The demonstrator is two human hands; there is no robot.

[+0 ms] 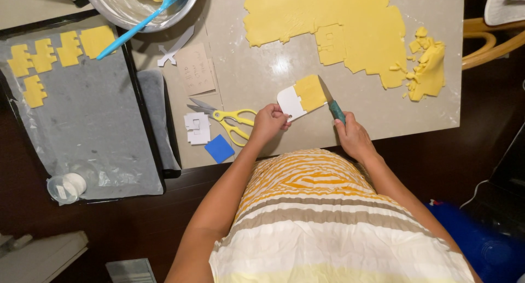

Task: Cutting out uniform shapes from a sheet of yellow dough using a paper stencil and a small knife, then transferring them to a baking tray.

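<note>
Pinching white scraper (290,103) in left hand (269,122), dough piece (310,92) atop

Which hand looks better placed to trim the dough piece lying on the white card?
Probably the right hand: it holds the teal-handled knife with its blade beside the dough piece. The left hand is pinching the white card.

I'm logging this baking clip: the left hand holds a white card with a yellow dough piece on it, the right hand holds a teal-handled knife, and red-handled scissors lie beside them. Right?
Not quite: the scissors have yellow handles, not red, as the head view shows. The left hand does hold the white card carrying the dough piece, and the right hand holds the teal-handled knife.
</note>
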